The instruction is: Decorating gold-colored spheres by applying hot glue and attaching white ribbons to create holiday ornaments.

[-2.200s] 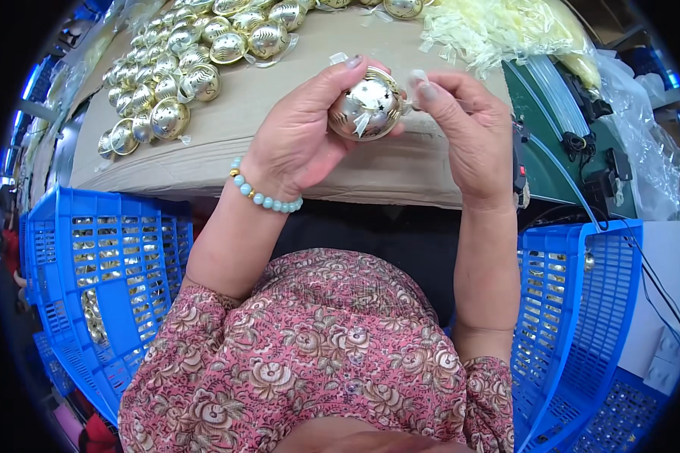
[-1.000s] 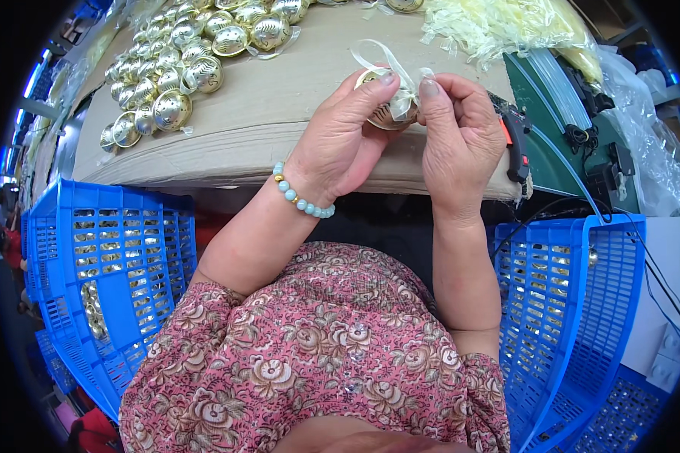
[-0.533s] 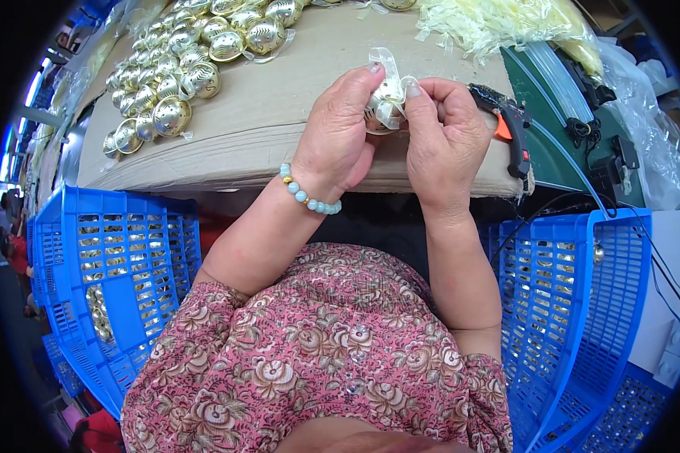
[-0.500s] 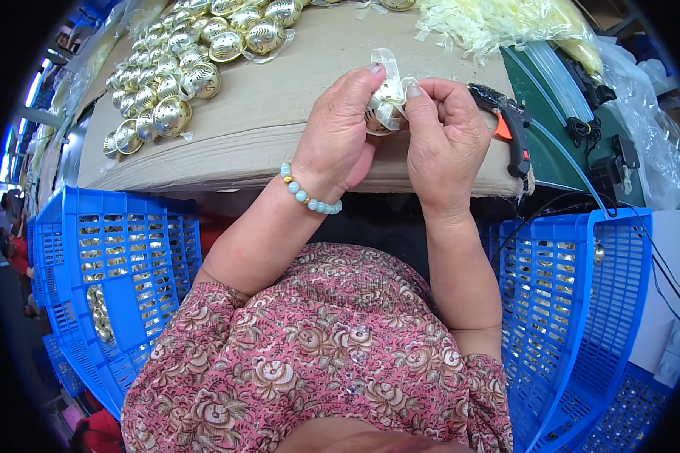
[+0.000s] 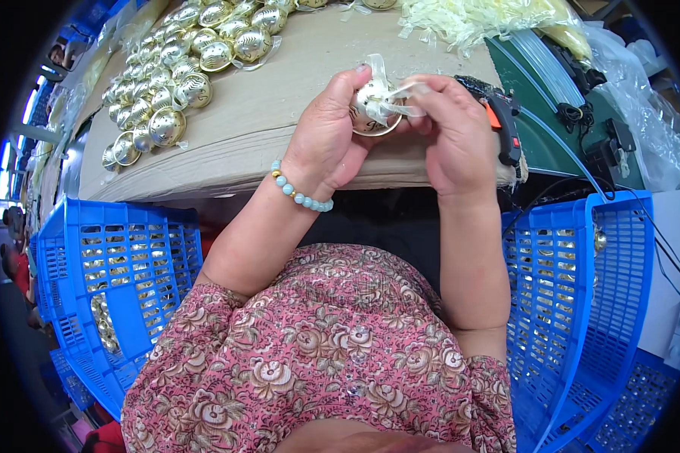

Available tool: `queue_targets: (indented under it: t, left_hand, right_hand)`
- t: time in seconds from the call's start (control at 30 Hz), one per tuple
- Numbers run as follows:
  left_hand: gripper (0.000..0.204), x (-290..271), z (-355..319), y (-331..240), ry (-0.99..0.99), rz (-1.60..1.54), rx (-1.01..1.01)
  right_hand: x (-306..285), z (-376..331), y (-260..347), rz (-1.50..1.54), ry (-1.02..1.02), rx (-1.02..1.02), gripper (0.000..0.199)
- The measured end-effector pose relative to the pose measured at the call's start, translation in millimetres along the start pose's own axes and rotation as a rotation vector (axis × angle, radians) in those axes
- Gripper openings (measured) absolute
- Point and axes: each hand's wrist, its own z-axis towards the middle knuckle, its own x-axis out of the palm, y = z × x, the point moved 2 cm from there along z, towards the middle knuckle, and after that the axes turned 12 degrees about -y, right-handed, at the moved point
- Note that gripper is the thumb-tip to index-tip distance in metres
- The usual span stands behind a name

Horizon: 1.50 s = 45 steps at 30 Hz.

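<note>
A round pale-gold ornament point(image 5: 365, 123) with dark markings is held up above the front of the cardboard. My left hand point(image 5: 326, 130), with a bead bracelet at its wrist, is closed round its left side, the thumb at the upper edge. A sheer cream ribbon point(image 5: 378, 72) sits on top of the ornament, one tail standing up and other parts spreading to the right. My right hand point(image 5: 462, 136) pinches the ribbon's right part between thumb and fingers; its fingertips are a little blurred. Just beyond that hand lies a black glue gun point(image 5: 510, 124) with an orange trigger.
Many gold ornaments point(image 5: 194, 90) cover the cardboard point(image 5: 310, 68) at the left. A heap of cream ribbons point(image 5: 476, 19) lies at the back right, near clear glue sticks point(image 5: 544, 64). Blue crates point(image 5: 140, 291) stand left and another blue crate point(image 5: 585, 302) right; cables hang over the right one.
The ornament has turned and shifted slightly left, so more of its gold face shows. My right hand has drawn the ribbon part out to the right.
</note>
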Motion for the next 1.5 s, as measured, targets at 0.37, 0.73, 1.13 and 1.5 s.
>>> queue_targets:
  t: [0.37,0.73,1.13,1.5]
  left_hand:
    - [0.046,24,-9,-11,0.249,-0.005,-0.087]
    - [0.032,-41,43,-142,-0.423,2.239,1.391]
    - [0.043,-22,19,-93,0.206,0.629,0.373]
    - [0.041,-8,6,-43,0.239,0.378,0.160]
  right_hand:
    - [-7,-28,30,-0.550,-0.163,-0.819,0.067]
    - [-175,-90,144,-1.866,-1.363,-1.275,0.032]
    - [-10,-10,42,-0.440,-0.100,-0.424,0.028]
    - [14,6,10,-0.238,0.071,-0.440,0.021]
